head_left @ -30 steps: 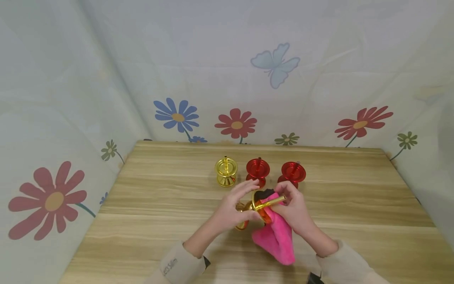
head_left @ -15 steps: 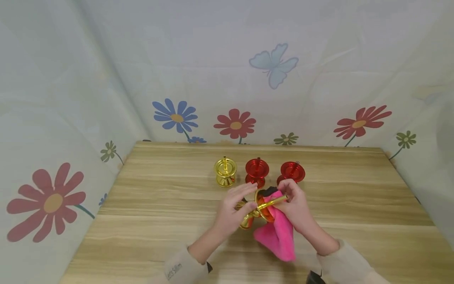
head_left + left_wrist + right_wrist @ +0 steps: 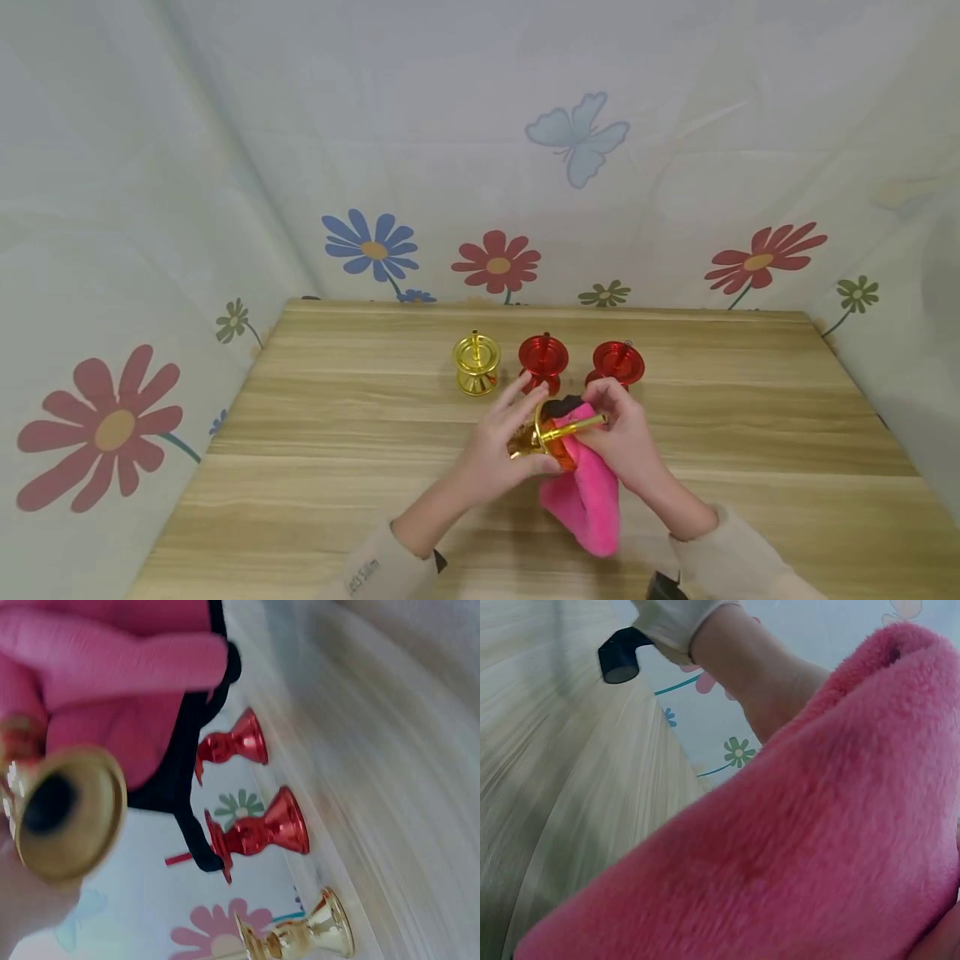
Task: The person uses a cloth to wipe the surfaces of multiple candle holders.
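Observation:
A shiny gold candle holder (image 3: 573,427) is held tilted above the table, its stem pointing right. My left hand (image 3: 491,454) grips it by the dish and body, thumb below and fingers above. In the left wrist view the hollow base of the gold candle holder (image 3: 86,832) faces the camera. My right hand (image 3: 630,437) pinches a pink plush cloth (image 3: 592,508) with black edging against the dish. The cloth hangs down between the hands and hides part of the dish. In the right wrist view the pink cloth (image 3: 780,847) covers most of the picture.
Behind the hands stand another gold candle holder (image 3: 477,358), a red candle holder (image 3: 543,354) and a second red candle holder (image 3: 618,360) in a row on the wooden table (image 3: 337,417). A flower-printed curtain (image 3: 450,125) hangs beyond the table's back edge.
My left thumb has shifted from near the stem to under the dish, and the gold candle holder has turned slightly. My right hand stays nearly in place with the cloth.

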Motion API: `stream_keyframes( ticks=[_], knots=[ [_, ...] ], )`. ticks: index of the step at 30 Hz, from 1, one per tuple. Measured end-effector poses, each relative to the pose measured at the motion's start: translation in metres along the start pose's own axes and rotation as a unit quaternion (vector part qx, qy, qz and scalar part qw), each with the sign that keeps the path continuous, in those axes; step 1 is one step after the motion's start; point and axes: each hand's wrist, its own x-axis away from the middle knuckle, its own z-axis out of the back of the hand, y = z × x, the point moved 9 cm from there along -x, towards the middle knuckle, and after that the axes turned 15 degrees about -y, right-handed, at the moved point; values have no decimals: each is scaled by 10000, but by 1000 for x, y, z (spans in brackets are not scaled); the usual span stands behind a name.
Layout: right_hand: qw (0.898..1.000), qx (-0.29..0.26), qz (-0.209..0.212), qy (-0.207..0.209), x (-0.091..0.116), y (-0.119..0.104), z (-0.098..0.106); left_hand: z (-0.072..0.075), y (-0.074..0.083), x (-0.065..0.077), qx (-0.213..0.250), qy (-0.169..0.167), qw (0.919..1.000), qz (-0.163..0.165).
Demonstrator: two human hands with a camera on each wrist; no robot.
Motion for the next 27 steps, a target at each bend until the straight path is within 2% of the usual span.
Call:
stream_keyframes(
  ticks=[2,4,6,8,10,12,14,16,18,20,23,25,27],
  knots=[
    [9994,185,211,-210,0,-3,-3,-4,-9,-1,683,-644,9952,259],
    [9981,299,346,-414,0,-5,-7,-8,-16,-1,1100,-1151,9863,438],
    [9976,286,359,-518,-1,-4,-8,-7,-20,-2,1294,-1315,9816,491],
    [9984,118,259,-484,-2,-2,-8,-4,-22,-2,1287,-1047,9848,507],
    [9993,-86,107,-336,-3,1,-6,3,-20,-1,1034,-439,9932,310],
    [9996,-249,-44,-156,-4,3,-3,7,-11,2,414,163,9990,13],
    [9993,-342,-174,1,-4,4,-1,6,0,5,-412,552,9974,-218],
    [9989,-361,-297,76,-4,6,0,3,9,6,-1100,679,9910,-337],
    [9987,-329,-369,77,-3,6,0,0,11,5,-1329,590,9890,-257],
    [9989,-299,-373,-3,-3,7,-1,-1,8,4,-1120,444,9927,-52],
    [9990,-242,-306,-237,-3,7,-4,-1,1,2,-468,108,9987,189],
    [9986,-198,-235,-427,-2,6,-6,-3,-4,2,49,-279,9993,257],
    [9979,-120,-144,-621,-2,5,-8,-7,-9,1,559,-753,9951,310]
  ],
)
